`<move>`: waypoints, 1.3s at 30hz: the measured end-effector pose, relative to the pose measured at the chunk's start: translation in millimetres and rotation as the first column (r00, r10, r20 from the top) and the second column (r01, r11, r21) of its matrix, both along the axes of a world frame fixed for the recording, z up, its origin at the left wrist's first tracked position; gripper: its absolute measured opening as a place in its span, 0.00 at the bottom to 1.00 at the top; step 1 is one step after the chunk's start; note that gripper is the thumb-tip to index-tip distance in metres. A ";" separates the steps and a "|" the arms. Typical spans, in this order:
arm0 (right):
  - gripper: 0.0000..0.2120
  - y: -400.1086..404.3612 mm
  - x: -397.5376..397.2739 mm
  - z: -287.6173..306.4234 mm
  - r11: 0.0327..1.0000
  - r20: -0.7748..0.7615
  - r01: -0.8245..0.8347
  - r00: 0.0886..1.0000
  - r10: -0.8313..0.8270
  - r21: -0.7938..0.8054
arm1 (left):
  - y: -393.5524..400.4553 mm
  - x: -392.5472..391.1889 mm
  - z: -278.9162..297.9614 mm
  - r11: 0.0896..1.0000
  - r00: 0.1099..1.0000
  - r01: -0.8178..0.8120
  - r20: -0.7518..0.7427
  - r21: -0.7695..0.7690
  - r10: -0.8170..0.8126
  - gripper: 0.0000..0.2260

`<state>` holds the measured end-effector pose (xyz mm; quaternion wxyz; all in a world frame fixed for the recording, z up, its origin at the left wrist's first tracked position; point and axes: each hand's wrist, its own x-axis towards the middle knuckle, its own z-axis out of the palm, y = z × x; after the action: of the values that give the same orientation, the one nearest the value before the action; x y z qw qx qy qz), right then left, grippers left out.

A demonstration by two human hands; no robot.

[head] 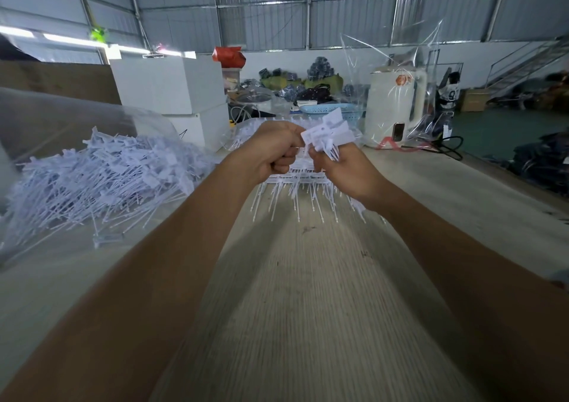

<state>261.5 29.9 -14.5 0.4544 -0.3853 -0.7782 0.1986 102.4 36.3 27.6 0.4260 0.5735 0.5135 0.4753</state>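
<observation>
A pale, wood-grained desk is shown, running away towards its far edge. Along its left edge a clear plastic sheet is spread, and a large heap of white tag ties is piled on it, with a few loose ties spilled just beside. Near the far left corner two white boxes are stacked. Around the middle a comb of white ties is seen; whether it rests on the desk cannot be told. At the far edge a blue basket is set, and a white appliance wrapped in a clear bag is stood near the far right corner.
</observation>
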 end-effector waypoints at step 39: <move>0.15 9.5 0.7 11.3 0.897 -0.553 -0.177 0.829 -0.087 -0.406 | 1.1 20.6 -17.2 0.747 0.621 0.120 -0.636 0.654 0.458 0.20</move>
<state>262.2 39.4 -3.2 0.5571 -0.3840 -0.5551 0.4838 122.9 37.4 10.4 -0.1061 0.7723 0.5040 0.3718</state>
